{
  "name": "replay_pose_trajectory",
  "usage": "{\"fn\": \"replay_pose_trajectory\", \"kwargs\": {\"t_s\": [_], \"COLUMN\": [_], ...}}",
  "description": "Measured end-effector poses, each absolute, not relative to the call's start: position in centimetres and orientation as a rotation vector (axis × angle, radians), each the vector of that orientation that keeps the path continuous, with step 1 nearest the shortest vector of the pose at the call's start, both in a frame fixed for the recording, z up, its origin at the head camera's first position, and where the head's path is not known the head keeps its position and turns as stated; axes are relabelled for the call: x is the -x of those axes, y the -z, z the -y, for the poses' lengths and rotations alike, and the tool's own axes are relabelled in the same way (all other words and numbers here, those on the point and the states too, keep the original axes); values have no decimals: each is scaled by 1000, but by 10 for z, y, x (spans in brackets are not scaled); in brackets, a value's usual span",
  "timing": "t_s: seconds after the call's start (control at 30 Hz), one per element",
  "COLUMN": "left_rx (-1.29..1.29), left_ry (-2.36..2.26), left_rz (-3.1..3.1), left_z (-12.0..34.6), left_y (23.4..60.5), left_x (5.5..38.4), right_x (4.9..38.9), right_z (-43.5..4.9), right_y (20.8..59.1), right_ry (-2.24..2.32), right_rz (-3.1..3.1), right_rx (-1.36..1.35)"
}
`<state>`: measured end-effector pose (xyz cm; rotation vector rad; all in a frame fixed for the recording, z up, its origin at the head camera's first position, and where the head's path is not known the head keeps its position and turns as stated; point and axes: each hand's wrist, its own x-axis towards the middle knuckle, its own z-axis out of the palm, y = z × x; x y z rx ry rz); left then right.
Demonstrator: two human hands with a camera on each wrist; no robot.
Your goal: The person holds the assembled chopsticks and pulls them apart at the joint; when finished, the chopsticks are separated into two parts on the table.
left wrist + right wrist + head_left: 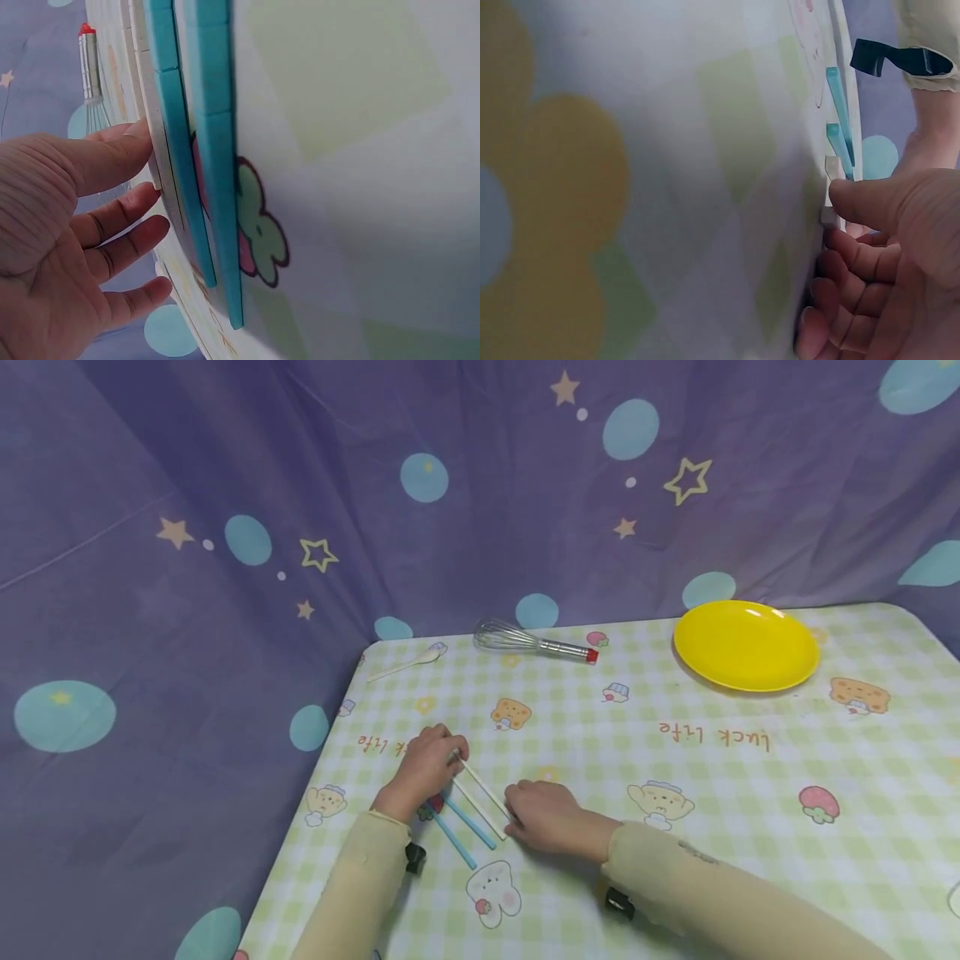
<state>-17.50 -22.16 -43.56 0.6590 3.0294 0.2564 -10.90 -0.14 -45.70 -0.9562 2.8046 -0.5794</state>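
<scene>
Two white chopsticks lie slantwise between the hands, and my left hand [429,763] pinches the far end of the outer white chopstick [485,787] with thumb and index finger. In the left wrist view the other fingers of that hand are spread loosely beside it. At the near end, the thumb and curled fingers of my right hand [549,817] grip the same chopstick. The second white chopstick [479,807] runs alongside, just left of it. Two blue chopsticks [469,823] lie on the cloth further left, roughly parallel, their far ends under my left wrist in the head view.
A metal whisk [551,647] with a red handle tip lies at the back edge of the table. To its left rests a pale spoon [405,667]. A yellow plate [750,647] sits at the back right. Behind the checked tablecloth [720,877] hangs a purple curtain [495,527].
</scene>
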Motion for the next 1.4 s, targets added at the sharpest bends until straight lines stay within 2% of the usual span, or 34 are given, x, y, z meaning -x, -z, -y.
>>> {"fn": "replay_pose_trajectory", "kwargs": {"t_s": [0.33,0.67,1.4], "left_rx": [-685,-625,-790], "left_ry": [-267,-289,-701], "left_rz": [-3048,-3031,-2975], "left_z": [219,211,164], "left_y": [436,435,429], "left_x": [173,172,157], "right_x": [109,114,124], "right_z": [4,-11,-107], "right_y": [457,452,435], "right_ry": [568,854,1056], "right_rz": [-2873,-2838,-2921], "right_rx": [818,642,653]}}
